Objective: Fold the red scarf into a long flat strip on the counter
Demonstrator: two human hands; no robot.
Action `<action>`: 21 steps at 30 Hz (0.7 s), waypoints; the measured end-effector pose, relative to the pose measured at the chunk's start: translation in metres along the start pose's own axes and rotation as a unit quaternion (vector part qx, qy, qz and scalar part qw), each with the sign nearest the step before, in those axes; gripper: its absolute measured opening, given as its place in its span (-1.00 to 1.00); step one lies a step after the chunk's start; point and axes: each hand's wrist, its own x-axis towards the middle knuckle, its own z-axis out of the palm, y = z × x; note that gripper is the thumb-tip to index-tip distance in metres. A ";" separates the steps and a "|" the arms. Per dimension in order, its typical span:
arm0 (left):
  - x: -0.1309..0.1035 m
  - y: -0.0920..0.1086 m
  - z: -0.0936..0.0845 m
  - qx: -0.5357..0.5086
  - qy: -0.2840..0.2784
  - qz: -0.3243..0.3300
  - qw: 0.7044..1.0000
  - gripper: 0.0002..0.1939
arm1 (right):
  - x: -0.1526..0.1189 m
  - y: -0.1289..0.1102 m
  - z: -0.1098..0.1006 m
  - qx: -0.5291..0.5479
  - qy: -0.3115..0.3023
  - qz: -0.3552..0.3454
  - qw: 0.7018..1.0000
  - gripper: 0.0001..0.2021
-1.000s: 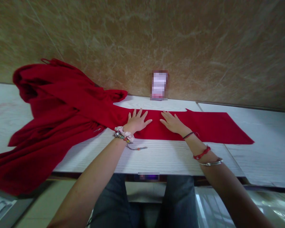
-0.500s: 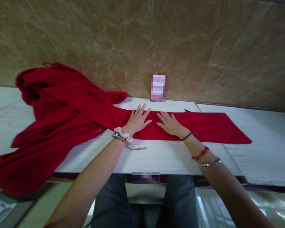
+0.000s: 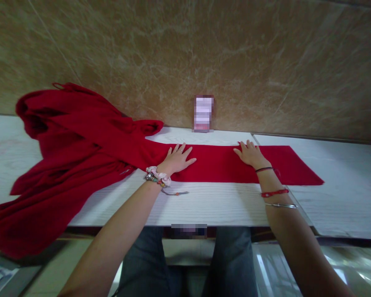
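A red garment (image 3: 89, 140) lies in bunched folds on the left, and a long flat strip of the same red cloth (image 3: 216, 163) stretches from it to the right, ending in a slanted edge. My left hand (image 3: 174, 159) rests palm down on the strip near the bunched part, fingers spread. Farther right, my right hand (image 3: 250, 154) also lies flat on the strip, its fingertips at the far edge beside a small red loose bit. Both hands are open and grip nothing.
The white wood-grain tabletop (image 3: 216, 206) has a seam on the right. A blurred-out phone-like object (image 3: 203, 113) leans against the brown marbled wall (image 3: 160, 53) behind. Part of the garment hangs over the table's front edge at left. My legs (image 3: 233, 260) are below.
My right hand has slid to the right along the red strip. My left hand has stayed in nearly the same place on the cloth.
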 end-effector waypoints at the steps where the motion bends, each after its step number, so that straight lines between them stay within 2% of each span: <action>1: -0.002 0.001 -0.002 0.006 0.020 0.009 1.000 -0.36 | -0.002 -0.008 -0.001 0.003 0.017 -0.034 0.999 -0.36; 3: -0.006 0.003 -0.008 0.017 0.057 0.022 0.998 -0.41 | -0.008 -0.030 -0.004 0.022 0.028 -0.128 0.991 -0.36; 5: -0.010 0.003 -0.014 0.021 0.064 0.013 0.998 -0.41 | -0.017 -0.055 -0.005 0.055 0.004 -0.233 0.971 -0.35; 8: -0.012 0.002 -0.018 0.007 -0.016 -0.030 0.999 -0.34 | -0.028 -0.080 -0.003 0.099 -0.055 -0.336 0.935 -0.33; 10: -0.012 0.000 -0.017 -0.009 -0.071 -0.050 0.996 -0.31 | -0.032 -0.086 0.000 0.108 -0.081 -0.354 0.925 -0.33; 12: -0.010 -0.001 -0.014 -0.021 -0.091 -0.055 0.994 -0.30 | -0.033 -0.085 0.002 0.105 -0.091 -0.350 0.927 -0.33; 17: -0.010 -0.001 -0.015 -0.027 -0.091 -0.059 0.994 -0.28 | -0.033 -0.083 -0.001 0.105 -0.085 -0.345 0.929 -0.33; 21: -0.012 0.002 -0.017 -0.023 -0.089 -0.051 0.994 -0.30 | -0.038 -0.089 -0.010 0.130 -0.056 -0.397 0.907 -0.37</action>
